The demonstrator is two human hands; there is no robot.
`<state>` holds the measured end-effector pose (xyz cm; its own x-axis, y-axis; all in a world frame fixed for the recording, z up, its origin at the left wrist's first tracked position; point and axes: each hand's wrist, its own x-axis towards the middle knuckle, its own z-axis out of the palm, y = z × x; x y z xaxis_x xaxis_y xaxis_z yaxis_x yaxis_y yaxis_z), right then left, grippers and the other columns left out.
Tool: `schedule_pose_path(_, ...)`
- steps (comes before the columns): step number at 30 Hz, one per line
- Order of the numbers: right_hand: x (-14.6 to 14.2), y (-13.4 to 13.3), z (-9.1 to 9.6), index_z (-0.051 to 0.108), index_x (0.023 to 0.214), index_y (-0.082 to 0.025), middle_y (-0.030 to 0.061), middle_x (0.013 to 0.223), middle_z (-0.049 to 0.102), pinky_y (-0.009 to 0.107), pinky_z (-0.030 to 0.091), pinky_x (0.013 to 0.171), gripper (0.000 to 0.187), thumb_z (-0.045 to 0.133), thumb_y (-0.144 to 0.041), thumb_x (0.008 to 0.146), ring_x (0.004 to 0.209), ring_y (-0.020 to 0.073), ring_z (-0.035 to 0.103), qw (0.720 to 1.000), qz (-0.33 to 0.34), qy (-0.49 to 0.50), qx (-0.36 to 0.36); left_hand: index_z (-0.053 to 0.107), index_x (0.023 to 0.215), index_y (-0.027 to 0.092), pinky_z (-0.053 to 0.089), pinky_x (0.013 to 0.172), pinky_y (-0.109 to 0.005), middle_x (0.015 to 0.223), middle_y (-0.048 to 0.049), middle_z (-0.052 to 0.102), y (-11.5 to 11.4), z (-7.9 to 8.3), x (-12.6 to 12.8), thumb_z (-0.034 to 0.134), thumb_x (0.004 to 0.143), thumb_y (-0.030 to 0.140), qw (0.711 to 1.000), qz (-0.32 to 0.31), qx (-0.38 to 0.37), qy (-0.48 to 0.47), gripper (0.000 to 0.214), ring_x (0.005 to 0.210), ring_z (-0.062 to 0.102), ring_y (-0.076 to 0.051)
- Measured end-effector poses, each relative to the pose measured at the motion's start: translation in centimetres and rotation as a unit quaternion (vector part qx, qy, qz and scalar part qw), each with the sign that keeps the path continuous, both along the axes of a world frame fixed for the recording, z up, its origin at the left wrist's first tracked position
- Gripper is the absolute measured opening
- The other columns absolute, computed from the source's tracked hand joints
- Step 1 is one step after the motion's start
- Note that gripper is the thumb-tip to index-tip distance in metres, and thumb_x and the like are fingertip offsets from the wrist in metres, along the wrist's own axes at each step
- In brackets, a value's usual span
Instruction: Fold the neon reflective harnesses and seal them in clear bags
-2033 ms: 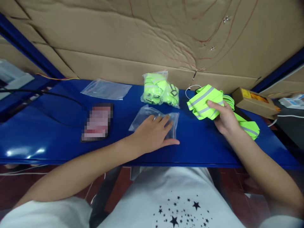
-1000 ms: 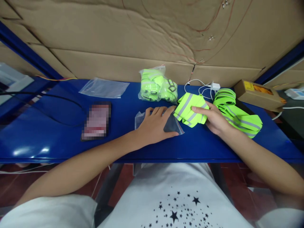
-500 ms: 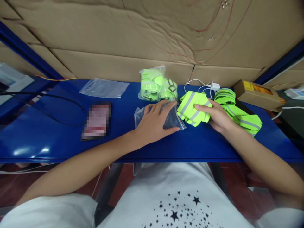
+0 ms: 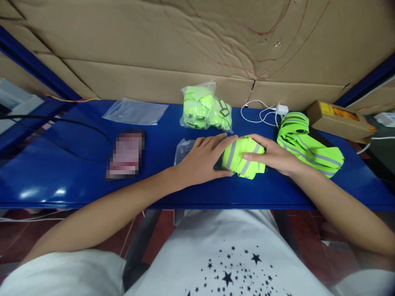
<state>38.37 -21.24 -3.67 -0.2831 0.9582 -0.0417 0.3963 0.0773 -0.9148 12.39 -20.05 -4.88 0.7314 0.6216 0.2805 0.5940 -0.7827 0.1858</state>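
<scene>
My right hand grips a folded bundle of fluorescent yellow-green reflective strap, with the thumb on top and the fingers behind it. The bundle sits at the mouth of a clear plastic bag. My left hand lies over that bag and holds it at the mouth, thumb and forefinger spread apart on either side of the bundle's left end. Most of the bag is hidden under this hand. How far the bundle is inside cannot be made out.
Two bagged yellow-green bundles stand behind my hands. Another clear bag lies back left, above a phone. Loose reflective straps, a white charger cable and a cardboard box lie to the right on the blue table.
My right hand has brought the strap bundle left and nearer to me, up against the bag's mouth between my left thumb and forefinger. My left hand has barely moved.
</scene>
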Motion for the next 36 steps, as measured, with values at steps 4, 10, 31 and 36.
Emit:
schedule_pose_path(4,-0.3,-0.2,0.2,0.068,0.117,-0.025,0.0025,0.111,0.074,0.037,0.056,0.084,0.051,0.079,-0.059,0.08,0.1,0.0264,0.068,0.998,0.0,-0.055,0.033,0.028,0.16,0.024,0.027,0.119,-0.05,0.154,-0.0151,0.052,-0.8,0.3,0.1,0.074,0.089,0.055,0.998,-0.028,0.064,-0.01,0.09,0.142,0.047,-0.031)
schedule_pose_path(10,-0.8,-0.6,0.2,0.068,0.107,-0.023,0.0015,0.103,0.073,0.034,0.051,0.082,0.038,0.078,-0.051,0.084,0.095,0.0241,0.066,0.987,-0.01,-0.105,0.117,0.024,0.161,0.023,0.034,0.112,-0.048,0.146,-0.0172,0.054,-0.7,-0.3,0.4,0.072,0.088,0.061,0.994,-0.031,0.108,-0.012,0.096,0.135,0.052,-0.033)
schedule_pose_path(31,-2.4,-3.8,1.0,0.061,0.128,-0.028,0.0051,0.125,0.076,0.035,0.059,0.086,0.033,0.068,-0.03,0.097,0.106,0.0249,0.076,0.839,0.068,-0.265,0.471,-0.005,0.165,0.035,0.048,0.116,-0.037,0.161,-0.0098,0.042,-0.4,4.1,-1.5,0.082,0.085,0.037,0.94,-0.153,-0.253,-0.169,0.118,0.14,0.055,-0.021)
schedule_pose_path(36,-1.3,-3.6,0.5,0.043,0.155,-0.024,0.0111,0.137,0.07,0.04,0.056,0.085,0.059,0.062,-0.037,0.101,0.118,0.0302,0.072,0.764,0.084,-0.321,0.553,0.028,0.161,0.023,0.051,0.109,-0.044,0.159,-0.0167,0.05,1.0,4.0,-1.8,0.077,0.088,0.043,0.988,-0.023,-0.123,-0.089,0.09,0.135,0.06,-0.028)
